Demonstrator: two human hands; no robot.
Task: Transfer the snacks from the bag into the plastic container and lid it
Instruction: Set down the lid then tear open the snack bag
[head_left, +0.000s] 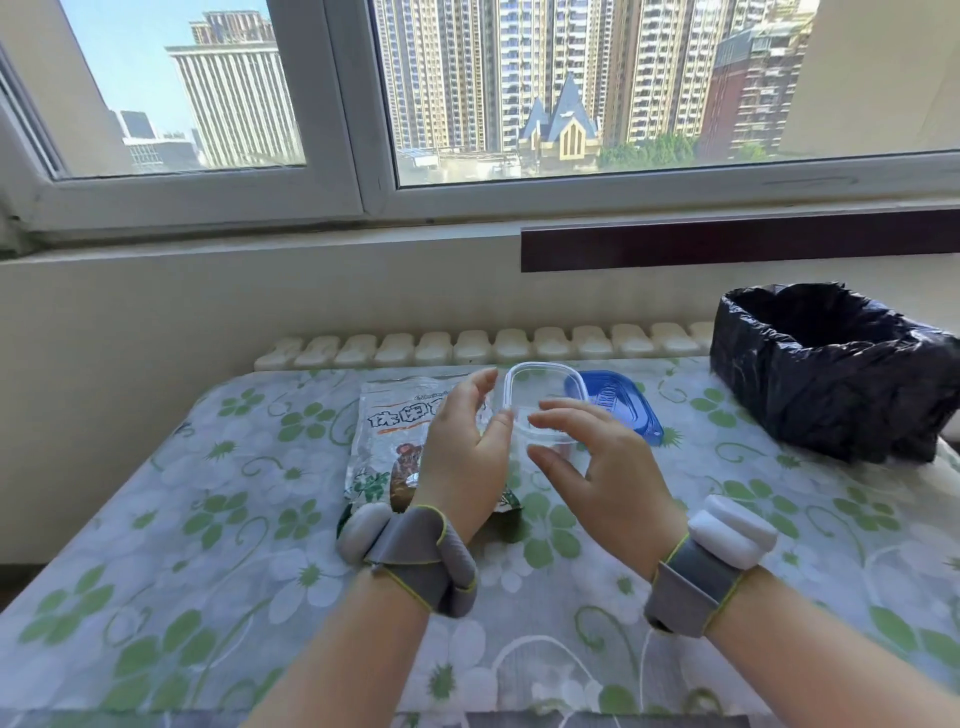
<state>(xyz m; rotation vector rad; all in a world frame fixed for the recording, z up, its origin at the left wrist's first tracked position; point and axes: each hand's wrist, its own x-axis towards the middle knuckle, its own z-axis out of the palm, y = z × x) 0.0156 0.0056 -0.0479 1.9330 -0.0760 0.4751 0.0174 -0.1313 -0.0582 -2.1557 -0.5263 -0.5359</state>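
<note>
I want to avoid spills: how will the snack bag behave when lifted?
The bag looks like crinkly film lying flat, so it will probably flop and sag. Its glossy surface may be slippery. It seems fairly thin, so likely light.

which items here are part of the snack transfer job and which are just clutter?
Job items:
snack bag, lying flat on the table
clear plastic container, open, looks empty
blue lid, off, beside the container
left hand and right hand, both open near the container

Just lying about:
bin with black liner
floral tablecloth
</note>
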